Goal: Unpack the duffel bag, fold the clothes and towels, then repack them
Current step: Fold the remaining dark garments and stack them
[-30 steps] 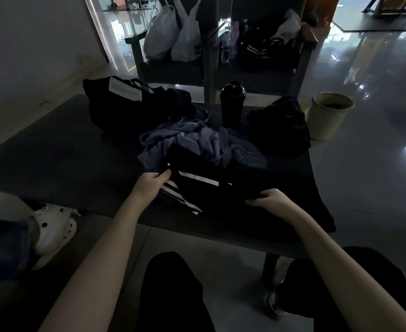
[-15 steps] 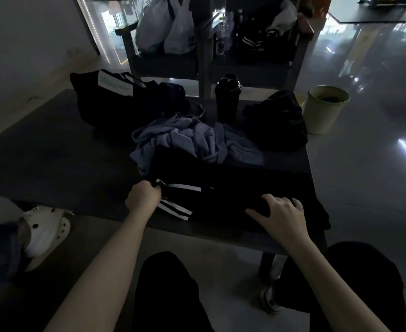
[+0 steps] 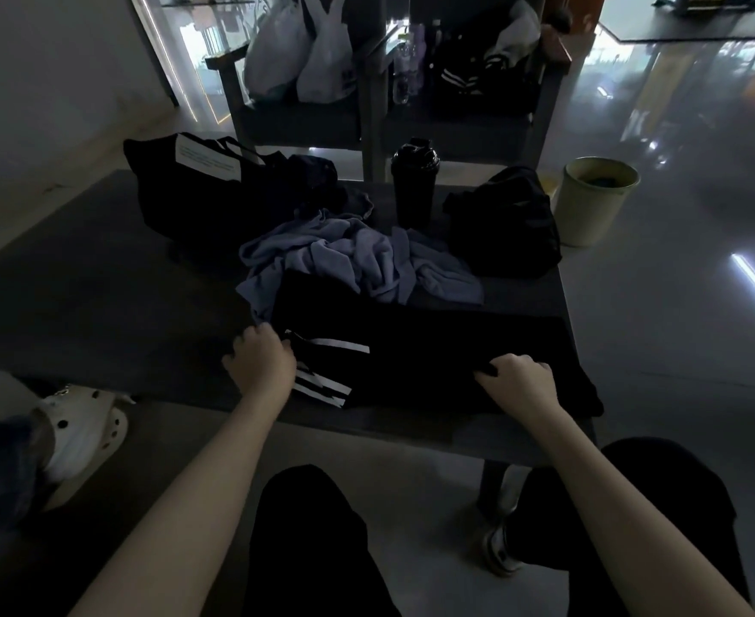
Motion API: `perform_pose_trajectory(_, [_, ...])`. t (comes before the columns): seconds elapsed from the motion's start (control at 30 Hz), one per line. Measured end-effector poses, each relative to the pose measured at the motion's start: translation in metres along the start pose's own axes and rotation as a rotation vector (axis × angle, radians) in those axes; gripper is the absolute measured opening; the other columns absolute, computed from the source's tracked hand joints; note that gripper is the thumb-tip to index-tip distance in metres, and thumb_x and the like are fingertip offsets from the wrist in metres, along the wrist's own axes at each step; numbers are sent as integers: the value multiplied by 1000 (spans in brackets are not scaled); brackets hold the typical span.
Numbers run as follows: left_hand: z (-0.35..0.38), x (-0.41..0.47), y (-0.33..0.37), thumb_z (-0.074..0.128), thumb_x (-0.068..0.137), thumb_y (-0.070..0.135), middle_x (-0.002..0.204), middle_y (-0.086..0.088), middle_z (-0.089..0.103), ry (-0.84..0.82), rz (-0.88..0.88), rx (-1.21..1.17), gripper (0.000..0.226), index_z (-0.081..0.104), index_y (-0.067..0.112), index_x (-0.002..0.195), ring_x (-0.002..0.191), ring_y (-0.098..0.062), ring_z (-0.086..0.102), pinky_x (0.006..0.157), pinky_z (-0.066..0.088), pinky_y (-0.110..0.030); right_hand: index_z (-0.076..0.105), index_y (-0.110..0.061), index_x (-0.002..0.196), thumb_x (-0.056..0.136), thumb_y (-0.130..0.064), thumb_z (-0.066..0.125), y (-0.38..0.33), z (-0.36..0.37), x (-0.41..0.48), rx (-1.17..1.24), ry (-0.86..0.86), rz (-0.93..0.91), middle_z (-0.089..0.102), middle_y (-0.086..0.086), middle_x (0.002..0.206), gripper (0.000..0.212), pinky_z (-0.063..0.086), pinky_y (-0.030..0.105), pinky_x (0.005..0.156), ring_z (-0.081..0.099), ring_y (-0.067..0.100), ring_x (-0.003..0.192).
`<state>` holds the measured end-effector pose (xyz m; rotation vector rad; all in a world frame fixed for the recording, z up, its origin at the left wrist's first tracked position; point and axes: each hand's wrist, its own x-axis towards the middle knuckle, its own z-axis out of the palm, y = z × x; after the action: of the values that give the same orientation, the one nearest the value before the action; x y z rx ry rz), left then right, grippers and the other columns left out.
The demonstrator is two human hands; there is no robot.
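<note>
Black white-striped garment (image 3: 411,354) lies flat at frame centre on the table (image 3: 99,305), duffel bag (image 3: 197,202) at upper left. Your left hand (image 3: 262,365) and right hand (image 3: 520,380) each grip its fabric with curled fingers; you look mid-fold. Next, I'd judge, lift one end over evenly.

Table (image 3: 99,313) layout: flat garment (image 3: 433,349) is spread along the near edge, right of centre. Left hand (image 3: 262,365) is placed at its left end, right hand (image 3: 520,380) at its near edge further right. Crumpled clothes (image 3: 357,260) are piled just behind it, partly overlapped by it. Duffel bag (image 3: 197,202) is set far left, bottle (image 3: 413,189) far centre, small bag (image 3: 504,224) far right. Bin (image 3: 598,207) is stood on the floor beside the far right corner. Two chairs (image 3: 295,122) are placed behind the table; plastic bags (image 3: 300,51) are on the left one.
</note>
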<state>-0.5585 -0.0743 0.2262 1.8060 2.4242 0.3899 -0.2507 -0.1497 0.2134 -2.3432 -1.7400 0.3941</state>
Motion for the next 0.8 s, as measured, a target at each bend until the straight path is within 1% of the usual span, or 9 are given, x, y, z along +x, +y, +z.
perform_pose_trajectory(0.07, [8,-25,14,46,95,29,125,-11,53,172,330,-25,36,53,9,124,117,-29,49,95,38,-46,68,-15,86,90,-45,52,-2,5,-1,-25,31,12,69,6,89,34,33,36,93,62,26,94])
perform_pose_trajectory(0.1, [12,-38,24,39,95,32,132,-10,52,172,520,-55,43,52,11,130,123,-27,47,100,36,-45,67,-15,86,89,-46,52,-1,6,-2,-32,48,12,69,5,89,34,33,36,93,62,26,94])
perform_pose_trajectory(0.17, [24,-61,47,20,94,45,148,-3,39,-2,768,-54,60,42,17,142,138,-22,33,112,24,-44,66,-16,91,89,-47,52,-1,8,-4,-38,73,7,69,5,90,34,34,37,93,62,25,95])
perform_pose_trajectory(0.27, [48,-77,67,14,98,53,159,9,12,-306,689,5,60,19,26,151,147,-16,5,118,5,-40,62,-15,103,88,-52,55,3,9,-13,-7,154,-39,70,4,92,40,33,39,97,63,25,98])
perform_pose_trajectory(0.37, [65,-83,68,20,101,47,160,10,8,-281,625,70,55,13,26,152,147,-15,1,118,2,-39,56,-19,122,92,-60,39,19,8,-26,-37,238,-40,63,1,117,54,18,49,110,52,24,118])
perform_pose_trajectory(0.43, [66,-81,69,18,101,48,160,10,6,-284,624,84,56,10,27,152,147,-15,0,119,1,-38,48,-24,134,95,-56,32,35,9,-31,-114,171,-9,49,-3,138,53,5,54,113,35,19,134])
perform_pose_trajectory(0.57, [65,-81,72,18,101,48,160,11,4,-317,616,78,56,9,28,152,147,-14,-2,119,0,-39,37,-28,143,99,-51,23,47,13,-32,-93,123,40,23,-4,156,52,-4,52,114,12,16,145])
perform_pose_trajectory(0.67, [64,-81,72,18,101,48,160,11,3,-322,613,92,56,8,28,152,147,-14,-2,119,1,-39,29,-24,147,100,-46,27,50,8,-30,84,167,242,16,5,158,52,7,51,114,13,23,145])
perform_pose_trajectory(0.8, [63,-82,74,18,101,47,160,10,3,-324,607,100,56,8,27,152,147,-15,-2,119,1,-39,31,-13,145,98,-42,38,59,-3,-32,336,221,431,42,15,143,56,31,49,102,41,34,128])
